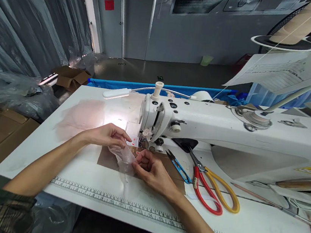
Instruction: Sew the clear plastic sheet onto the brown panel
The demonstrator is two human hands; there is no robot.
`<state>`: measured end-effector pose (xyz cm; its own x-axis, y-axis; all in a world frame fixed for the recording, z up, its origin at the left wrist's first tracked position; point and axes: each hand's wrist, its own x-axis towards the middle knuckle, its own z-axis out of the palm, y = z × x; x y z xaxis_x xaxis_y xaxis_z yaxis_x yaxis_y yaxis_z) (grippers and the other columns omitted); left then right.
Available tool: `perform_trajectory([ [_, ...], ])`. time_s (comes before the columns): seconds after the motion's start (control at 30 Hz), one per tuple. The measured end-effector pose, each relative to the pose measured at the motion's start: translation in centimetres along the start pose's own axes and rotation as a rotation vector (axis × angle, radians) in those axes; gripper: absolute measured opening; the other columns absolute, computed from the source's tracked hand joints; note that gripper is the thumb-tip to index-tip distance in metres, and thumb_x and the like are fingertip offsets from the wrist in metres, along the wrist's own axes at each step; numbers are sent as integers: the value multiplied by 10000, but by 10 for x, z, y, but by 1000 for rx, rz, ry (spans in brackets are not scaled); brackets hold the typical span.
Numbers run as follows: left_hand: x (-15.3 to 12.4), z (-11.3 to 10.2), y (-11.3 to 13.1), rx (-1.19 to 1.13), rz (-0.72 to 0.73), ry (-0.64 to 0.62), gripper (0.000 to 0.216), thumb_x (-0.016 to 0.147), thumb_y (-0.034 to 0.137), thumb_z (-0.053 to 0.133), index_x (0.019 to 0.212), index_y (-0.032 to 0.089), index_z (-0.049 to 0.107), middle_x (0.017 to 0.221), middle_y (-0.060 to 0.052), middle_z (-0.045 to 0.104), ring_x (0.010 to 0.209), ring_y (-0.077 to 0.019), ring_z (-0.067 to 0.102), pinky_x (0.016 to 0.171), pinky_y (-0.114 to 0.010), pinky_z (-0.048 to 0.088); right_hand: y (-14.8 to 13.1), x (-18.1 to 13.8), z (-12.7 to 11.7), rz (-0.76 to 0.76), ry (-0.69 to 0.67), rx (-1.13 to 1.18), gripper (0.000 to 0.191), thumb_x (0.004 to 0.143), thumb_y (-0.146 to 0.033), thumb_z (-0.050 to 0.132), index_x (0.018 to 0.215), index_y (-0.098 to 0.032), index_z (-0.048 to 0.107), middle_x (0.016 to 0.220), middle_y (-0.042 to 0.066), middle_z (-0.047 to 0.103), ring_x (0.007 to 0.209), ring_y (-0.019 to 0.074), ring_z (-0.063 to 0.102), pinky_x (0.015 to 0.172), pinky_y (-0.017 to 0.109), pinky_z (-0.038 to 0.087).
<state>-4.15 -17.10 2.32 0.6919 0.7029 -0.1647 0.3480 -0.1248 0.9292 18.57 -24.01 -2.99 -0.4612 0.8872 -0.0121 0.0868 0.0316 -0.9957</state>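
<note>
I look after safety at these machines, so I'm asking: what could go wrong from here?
The left hand and right hand are close to the needle end of the machine; a finger might get pricked if it runs.

The cloth between them looks thin and creased, so it could pucker.

The snips lie near the right hand, so a sideways move might knock them.
</note>
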Motion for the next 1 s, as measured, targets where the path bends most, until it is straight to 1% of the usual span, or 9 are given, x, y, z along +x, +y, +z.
perform_trajectory([
  [0.13, -4, 2, 0, 226, 42, 74, 339, 925, 397, 523, 1130, 150, 632, 780, -18, 643, 616, -96, 548, 575, -204, 429, 3, 1, -1, 76, -74, 58, 448, 738, -514, 728, 1006, -179, 598, 727, -7, 586, 644, 118, 534, 584, 251, 421],
  [0.27, -5, 5, 3, 443, 77, 109, 392, 987, 427, 368, 1087, 164, 641, 811, -21, 644, 696, -117, 555, 642, -220, 427, 2, 2, -1, 136, -152, 31, 429, 760, -577, 675, 868, -163, 644, 629, -13, 581, 556, 108, 523, 512, 240, 375],
  [0.37, -7, 6, 6, 412, 72, 33, 348, 899, 467, 551, 1039, 169, 664, 822, -15, 655, 690, -112, 545, 612, -204, 408, 4, 1, 0, 124, -121, 30, 415, 770, -576, 665, 839, -168, 635, 602, -26, 570, 527, 104, 527, 502, 239, 387],
  [0.43, -8, 6, 6, 401, 68, 7, 298, 818, 420, 665, 963, 161, 689, 807, -9, 660, 639, -93, 511, 577, -192, 382, 4, 1, 0, 111, -106, 27, 400, 777, -564, 663, 840, -170, 636, 598, -30, 563, 528, 105, 527, 498, 238, 400],
  [0.6, -7, -3, 5, 382, 11, 23, 202, 798, 341, 670, 854, 148, 696, 785, -10, 661, 623, -86, 477, 557, -188, 360, -1, -1, 2, 109, -80, -93, 289, 829, -451, 640, 870, -165, 656, 599, -22, 572, 543, 106, 528, 479, 222, 393],
  [0.73, 0, -18, 5, 280, -54, -97, 211, 732, 328, 737, 821, 146, 677, 728, -1, 642, 616, -91, 496, 547, -187, 368, -5, -3, 6, 190, -113, -59, 228, 850, -397, 603, 891, -173, 613, 599, -22, 592, 504, 106, 539, 420, 205, 379],
  [0.83, 12, -24, 6, 179, -40, -166, 257, 769, 370, 697, 856, 132, 657, 727, -14, 640, 630, -101, 537, 565, -197, 393, -3, -2, 10, 275, -148, 11, 222, 854, -384, 575, 949, -185, 552, 677, -14, 618, 539, 136, 613, 393, 207, 408],
  [0.9, 24, -22, 4, 271, -30, -156, 265, 819, 389, 629, 872, 130, 649, 708, -11, 628, 607, -102, 539, 554, -199, 393, -2, -2, 12, 256, -124, -85, 219, 876, -341, 540, 1025, -181, 524, 705, -4, 632, 574, 161, 651, 423, 228, 449],
  [1.0, 47, -14, -2, 706, -32, -27, 231, 829, 357, 601, 763, 141, 647, 631, -9, 583, 567, -120, 521, 532, -221, 377, 0, -1, 16, 91, 41, -594, 283, 873, -256, 543, 1136, -155, 523, 771, 63, 683, 670, 220, 677, 543, 303, 512],
])
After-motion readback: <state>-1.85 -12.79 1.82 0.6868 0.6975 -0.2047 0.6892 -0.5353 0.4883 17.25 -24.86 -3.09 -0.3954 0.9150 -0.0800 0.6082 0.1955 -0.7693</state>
